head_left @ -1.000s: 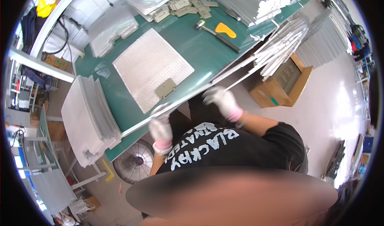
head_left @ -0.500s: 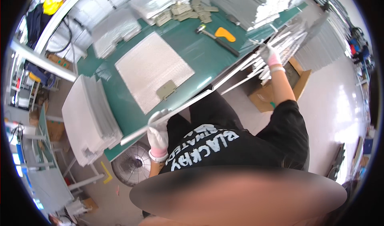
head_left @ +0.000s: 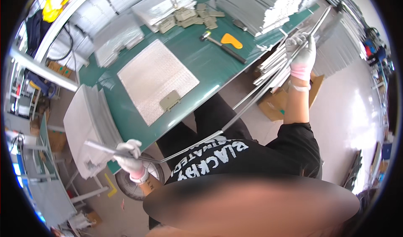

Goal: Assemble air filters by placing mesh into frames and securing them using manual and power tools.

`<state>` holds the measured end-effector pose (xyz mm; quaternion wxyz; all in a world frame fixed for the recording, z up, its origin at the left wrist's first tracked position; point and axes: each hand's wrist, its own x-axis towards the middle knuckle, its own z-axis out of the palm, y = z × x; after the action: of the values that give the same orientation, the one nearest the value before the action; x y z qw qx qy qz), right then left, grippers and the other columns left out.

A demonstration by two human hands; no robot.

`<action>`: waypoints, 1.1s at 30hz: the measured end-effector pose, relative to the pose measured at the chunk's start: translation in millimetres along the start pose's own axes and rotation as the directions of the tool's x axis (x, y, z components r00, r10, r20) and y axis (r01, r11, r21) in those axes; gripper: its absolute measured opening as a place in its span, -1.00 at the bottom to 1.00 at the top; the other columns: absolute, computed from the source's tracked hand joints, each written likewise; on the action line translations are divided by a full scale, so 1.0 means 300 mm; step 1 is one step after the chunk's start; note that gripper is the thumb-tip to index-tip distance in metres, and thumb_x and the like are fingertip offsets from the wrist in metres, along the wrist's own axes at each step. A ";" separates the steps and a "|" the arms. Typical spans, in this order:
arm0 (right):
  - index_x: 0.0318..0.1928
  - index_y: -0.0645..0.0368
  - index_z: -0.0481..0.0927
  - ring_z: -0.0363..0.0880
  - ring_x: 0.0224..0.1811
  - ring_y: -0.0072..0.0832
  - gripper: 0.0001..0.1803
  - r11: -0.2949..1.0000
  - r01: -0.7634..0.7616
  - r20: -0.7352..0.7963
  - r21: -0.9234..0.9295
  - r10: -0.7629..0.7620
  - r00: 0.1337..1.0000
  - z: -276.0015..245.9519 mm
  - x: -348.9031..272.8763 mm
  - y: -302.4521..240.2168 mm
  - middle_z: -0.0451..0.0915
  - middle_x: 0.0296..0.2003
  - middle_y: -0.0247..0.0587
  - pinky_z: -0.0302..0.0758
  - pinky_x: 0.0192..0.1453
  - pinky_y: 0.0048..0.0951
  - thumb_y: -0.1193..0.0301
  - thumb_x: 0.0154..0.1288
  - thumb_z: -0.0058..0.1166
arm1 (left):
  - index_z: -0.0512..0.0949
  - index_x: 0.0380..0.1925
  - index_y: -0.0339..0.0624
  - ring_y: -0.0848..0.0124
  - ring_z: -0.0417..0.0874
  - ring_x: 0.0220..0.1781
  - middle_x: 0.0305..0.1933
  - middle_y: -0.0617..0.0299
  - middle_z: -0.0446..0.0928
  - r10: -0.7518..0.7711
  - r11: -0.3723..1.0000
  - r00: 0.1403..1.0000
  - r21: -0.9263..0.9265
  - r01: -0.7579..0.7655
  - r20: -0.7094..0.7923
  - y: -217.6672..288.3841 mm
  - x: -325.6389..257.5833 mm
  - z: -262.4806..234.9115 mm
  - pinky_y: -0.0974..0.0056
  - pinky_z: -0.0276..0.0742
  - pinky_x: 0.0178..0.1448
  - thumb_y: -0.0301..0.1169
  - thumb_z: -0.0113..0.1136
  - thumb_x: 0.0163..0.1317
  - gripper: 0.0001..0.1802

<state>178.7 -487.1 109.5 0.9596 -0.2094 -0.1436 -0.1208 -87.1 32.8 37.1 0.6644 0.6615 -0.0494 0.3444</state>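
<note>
In white gloves with pink cuffs, both my hands hold a long, thin silvery metal strip (head_left: 235, 120) in front of my body. It is bent at several places. My left hand (head_left: 129, 156) is closed round it near its left end, just off the table's near left corner. My right hand (head_left: 301, 52) grips it further up at the right, and its end sticks out beyond the fingers. On the green table (head_left: 201, 75) lies a pale mesh panel (head_left: 155, 75), with a small beige plate (head_left: 169, 100) on its near edge.
A hammer (head_left: 226, 50) and a yellow flat piece (head_left: 231, 40) lie on the table. Beige parts (head_left: 184, 16) are heaped behind, near stacked panels (head_left: 247, 8). More panels (head_left: 86, 123) stand at the left. A floor fan (head_left: 130, 186) and a cardboard box (head_left: 273, 107) are below.
The strip has come off the table's front edge toward my body and now sags in the middle. My left hand has moved left and nearer, my right hand further right, raising its end.
</note>
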 end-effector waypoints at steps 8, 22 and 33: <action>-0.39 0.07 0.36 0.30 -0.49 -0.49 -0.72 0.907 -0.395 0.099 0.146 0.384 0.918 0.310 -0.056 0.685 0.30 -0.53 -0.38 0.31 -0.32 -0.38 0.22 0.46 -0.02 | 0.49 -0.31 -0.35 0.54 0.31 -0.71 -0.54 0.02 0.57 -0.332 0.943 0.943 -0.044 0.330 -0.034 -0.144 -0.153 0.164 0.44 0.21 -0.62 0.11 -0.41 0.54 -0.28; 0.33 0.30 0.27 0.64 -0.26 -0.48 -0.48 0.235 -0.291 0.024 -0.927 0.814 0.581 0.065 -0.509 0.763 0.63 -0.28 -0.17 0.58 -0.12 -0.38 0.34 0.44 -0.08 | 0.25 0.33 -0.29 0.14 0.41 0.37 0.36 0.00 0.34 -0.712 0.361 0.614 -0.573 0.736 0.340 -0.419 -0.323 0.445 0.02 0.34 0.41 -0.14 -0.27 0.57 -0.48; 0.53 0.02 -0.03 0.17 -0.62 -0.68 -0.38 0.530 -0.710 0.047 -0.463 0.815 0.578 -0.037 -0.614 0.775 0.41 -0.41 -0.36 0.17 -0.54 -0.66 0.46 0.53 -0.27 | 0.35 0.09 -0.44 0.18 0.47 0.16 0.06 -0.04 0.43 -0.515 0.374 0.829 -0.813 0.446 0.218 -0.496 0.162 0.602 0.11 0.42 0.30 -0.19 -0.10 0.54 -0.56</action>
<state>78.0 -254.9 -45.6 0.8224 -0.4537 -0.1323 0.3167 98.0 -96.2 -41.7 0.9682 0.2320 0.0100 0.0927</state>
